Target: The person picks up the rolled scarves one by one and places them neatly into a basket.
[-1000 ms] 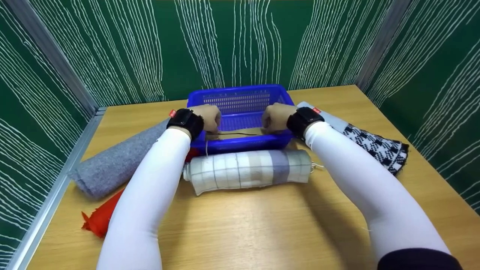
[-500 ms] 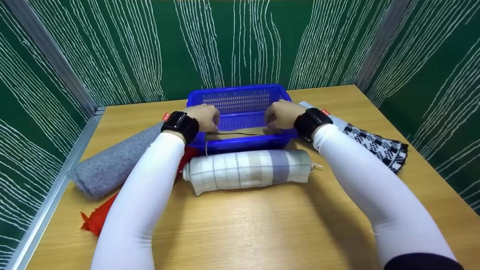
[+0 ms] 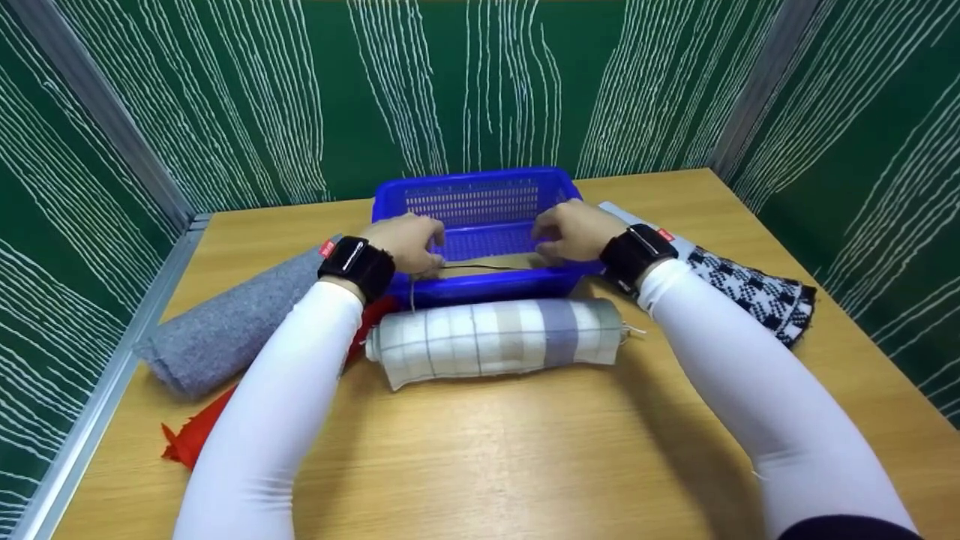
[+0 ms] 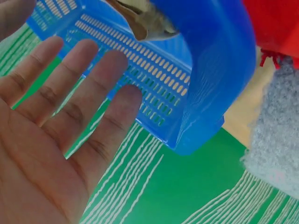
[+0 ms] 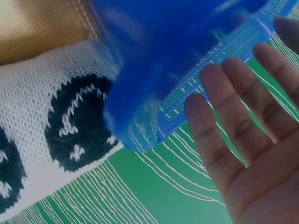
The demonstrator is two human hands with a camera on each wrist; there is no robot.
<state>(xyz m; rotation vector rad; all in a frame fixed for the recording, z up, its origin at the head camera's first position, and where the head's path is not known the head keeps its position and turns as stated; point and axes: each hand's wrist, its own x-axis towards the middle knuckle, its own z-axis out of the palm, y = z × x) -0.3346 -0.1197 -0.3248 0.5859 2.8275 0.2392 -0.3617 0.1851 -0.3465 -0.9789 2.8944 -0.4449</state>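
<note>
A blue plastic basket (image 3: 495, 285) with slotted walls stands at the back of the table. Along its near wall inside lies a long tan piece that looks like rolled cloth (image 3: 484, 265), crossed by a dark line. My left hand (image 3: 409, 240) is over the basket's near left corner, fingers loose beside the tan roll's left end. At the other end my right hand (image 3: 574, 231) hovers over the right wall. Both wrist views show spread, fairly straight fingers holding nothing. In the left wrist view a folded tan end (image 4: 140, 21) pokes up by the blue rim.
A checked white cloth roll (image 3: 495, 341) lies just in front of the basket. To the left are a grey wool roll (image 3: 232, 322) and a red cloth (image 3: 202, 431), partly under my left arm. A black-and-white knitted roll (image 3: 750, 292) lies right. Green panels (image 3: 510, 90) enclose the table.
Both hands have loosened from the tan roll's ends. They have drawn slightly apart, left hand leftward and right hand rightward. The tan roll has stayed in the basket.
</note>
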